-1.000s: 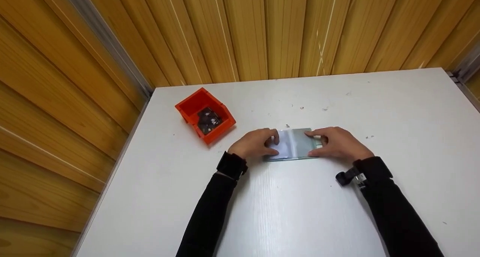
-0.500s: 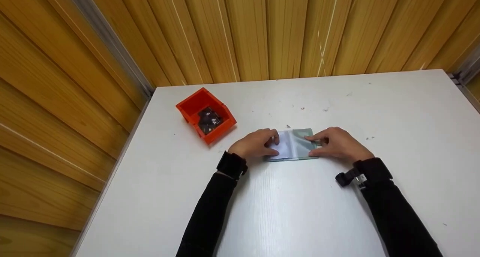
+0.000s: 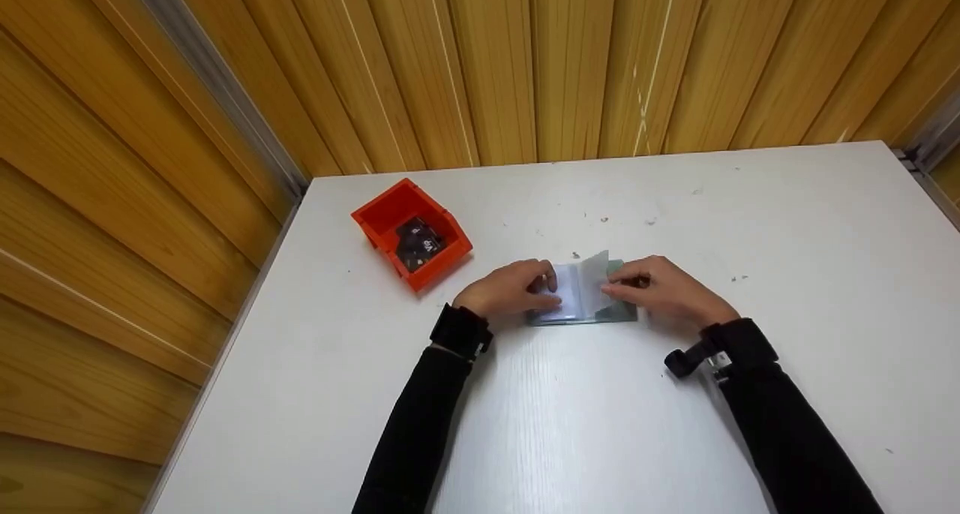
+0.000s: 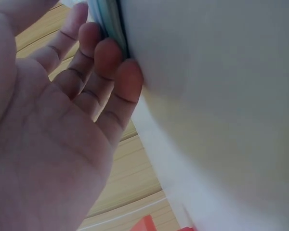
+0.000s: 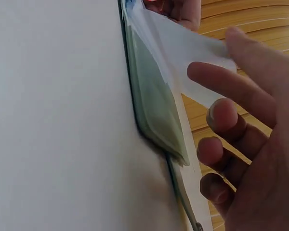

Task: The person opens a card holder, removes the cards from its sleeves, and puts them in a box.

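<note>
An open card holder (image 3: 621, 314) with a green cover and clear plastic sleeves lies on the white table in front of me. My left hand (image 3: 506, 289) holds its left half, thumb and fingers on the sleeves; in the left wrist view the fingertips touch the holder's edge. With thumb and index finger my right hand (image 3: 667, 293) pinches a clear sleeve page (image 5: 183, 48), raised at an angle from the right half. The other fingers of that hand are loosely bent, apart from the holder. Green sleeves (image 5: 156, 96) lie beneath the lifted page.
An orange bin (image 3: 442, 263) with dark printed cards (image 3: 418, 242) inside stands at the back left of the white table (image 3: 525, 409). Small specks mark the tabletop behind the holder. Wood-patterned panels (image 3: 495, 64) rise behind and to the left.
The right hand has moved slightly left, lifting the clear page that lay flat on the right half; more of the green beneath now shows. The left hand stays nearly still.
</note>
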### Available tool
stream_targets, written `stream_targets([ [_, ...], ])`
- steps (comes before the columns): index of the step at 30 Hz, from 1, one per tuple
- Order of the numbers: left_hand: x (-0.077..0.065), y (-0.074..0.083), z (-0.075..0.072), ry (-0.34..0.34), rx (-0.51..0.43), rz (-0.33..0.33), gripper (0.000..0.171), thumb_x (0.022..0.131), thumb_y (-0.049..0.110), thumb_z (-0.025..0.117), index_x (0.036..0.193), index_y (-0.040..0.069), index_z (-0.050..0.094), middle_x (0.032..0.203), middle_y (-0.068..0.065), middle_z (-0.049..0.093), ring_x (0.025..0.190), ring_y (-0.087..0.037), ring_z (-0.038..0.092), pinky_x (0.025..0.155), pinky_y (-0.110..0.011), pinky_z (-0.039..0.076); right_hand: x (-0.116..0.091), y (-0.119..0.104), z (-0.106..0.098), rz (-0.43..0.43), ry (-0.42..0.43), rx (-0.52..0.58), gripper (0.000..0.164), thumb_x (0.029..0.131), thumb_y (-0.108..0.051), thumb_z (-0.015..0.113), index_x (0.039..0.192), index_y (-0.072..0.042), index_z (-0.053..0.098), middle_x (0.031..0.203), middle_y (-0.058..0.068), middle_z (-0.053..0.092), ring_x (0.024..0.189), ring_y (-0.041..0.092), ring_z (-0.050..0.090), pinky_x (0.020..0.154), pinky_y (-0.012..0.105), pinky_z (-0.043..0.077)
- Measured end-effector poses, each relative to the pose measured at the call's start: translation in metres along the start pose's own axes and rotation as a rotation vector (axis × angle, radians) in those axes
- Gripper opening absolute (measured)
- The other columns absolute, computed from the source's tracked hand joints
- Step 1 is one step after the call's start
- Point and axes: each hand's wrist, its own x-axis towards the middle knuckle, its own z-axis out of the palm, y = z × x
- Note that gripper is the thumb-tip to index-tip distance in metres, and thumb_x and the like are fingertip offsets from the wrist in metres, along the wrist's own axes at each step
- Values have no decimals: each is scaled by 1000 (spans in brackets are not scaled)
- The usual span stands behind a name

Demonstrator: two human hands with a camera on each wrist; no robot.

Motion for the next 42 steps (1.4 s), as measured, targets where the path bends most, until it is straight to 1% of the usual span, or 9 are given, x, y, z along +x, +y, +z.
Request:
stream_targets([
  [4, 0, 1, -2, 9, -110, -70, 55, 107, 61, 33, 117, 18, 67, 120, -4, 62, 116, -22, 56, 107, -41, 46, 3, -10, 6, 45, -67, -30, 37, 108, -42, 54, 122, -17, 77, 80, -3, 55, 84, 15, 53, 75, 28, 42],
  [6, 0, 2, -3, 30, -133, -93, 64, 106, 64, 28, 124, 17, 68, 130, -3, 63, 125, -21, 55, 114, -43, 42, 4, -14, 10, 64, -109, -83, 39, 107, -44, 54, 138, -26, 69, 79, -5, 52, 82, 14, 51, 73, 27, 41],
  [9, 2, 2, -3, 51, -89, -87, 56, 107, 58, 38, 121, 12, 66, 118, -6, 64, 116, -22, 58, 103, -38, 47, 6, -16, 14, 79, -149, -163, 38, 104, -40, 61, 141, -32, 64, 72, -6, 39, 70, 13, 45, 64, 26, 36],
  [11, 3, 2, -2, 65, -23, -84, 40, 108, 48, 49, 113, 11, 65, 103, -4, 62, 103, -20, 59, 91, -33, 48, 6, -15, 15, 81, -146, -208, 40, 103, -34, 65, 142, -31, 63, 72, -6, 39, 69, 12, 44, 64, 26, 35],
  [14, 4, 2, 1, 68, 38, -112, 24, 105, 36, 60, 100, 12, 61, 85, -2, 52, 86, -19, 55, 75, -29, 42, 4, -12, 13, 100, -117, -242, 47, 99, -29, 71, 145, -25, 62, 73, -5, 41, 71, 14, 44, 65, 27, 35],
  [18, 4, 3, 1, 73, 64, -152, 19, 104, 32, 64, 101, 13, 63, 84, -1, 54, 85, -18, 55, 75, -27, 43, 0, -6, 7, 124, -74, -275, 57, 94, -34, 77, 146, -19, 60, 73, -4, 42, 71, 14, 43, 66, 28, 34],
  [25, 3, 5, -2, 91, 116, -174, 20, 102, 32, 67, 99, 13, 67, 87, -1, 58, 86, -18, 55, 78, -29, 44, -3, -1, -6, 189, -42, -276, 71, 82, -43, 87, 144, -18, 63, 79, 0, 48, 79, 17, 46, 68, 30, 34],
  [30, 2, 3, -1, 120, 129, -191, 21, 98, 33, 72, 92, 14, 65, 83, 1, 57, 83, -17, 55, 75, -27, 43, -7, 2, -13, 222, -23, -264, 75, 76, -41, 92, 142, -15, 65, 81, 2, 48, 81, 19, 46, 68, 31, 34],
  [42, -4, -4, -3, 153, 15, -230, 28, 94, 37, 76, 88, 16, 60, 78, 1, 52, 80, -17, 54, 70, -28, 40, -8, 5, -15, 218, -25, -266, 74, 76, -37, 92, 142, -17, 65, 77, 1, 49, 78, 18, 45, 69, 30, 34],
])
